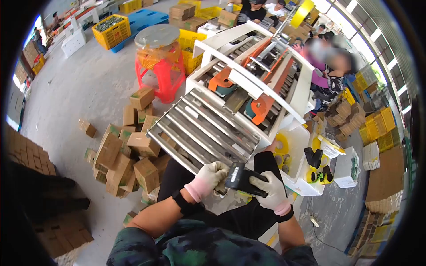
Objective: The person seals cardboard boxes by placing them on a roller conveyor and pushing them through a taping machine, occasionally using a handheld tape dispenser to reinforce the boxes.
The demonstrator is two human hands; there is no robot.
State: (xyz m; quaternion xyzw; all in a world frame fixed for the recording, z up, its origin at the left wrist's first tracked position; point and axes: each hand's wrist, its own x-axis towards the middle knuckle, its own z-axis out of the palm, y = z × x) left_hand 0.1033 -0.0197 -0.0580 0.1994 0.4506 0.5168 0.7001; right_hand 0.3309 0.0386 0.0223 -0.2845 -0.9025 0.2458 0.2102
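Note:
My right hand [271, 189], in a white glove with a pink cuff, grips a black boxy object [243, 178] with white lettering on its end. The thumb lies across its top. Close on its left, my gloved left hand [207, 177] has its fingers curled together in a pinch; I cannot tell what, if anything, is in them. Both hands are over my lap, at the near end of a metal roller conveyor [206, 128]. Beyond the rollers stands a white-framed carton sealing machine [253, 91] with orange side parts.
Small cardboard boxes [120, 159] lie heaped on the floor at left. A red stool [162, 73] stands behind them. To the right are a white foam box [306, 188], tape dispensers [319, 170] and a floor cable [316, 223]. Another person [321, 82] is beyond the machine.

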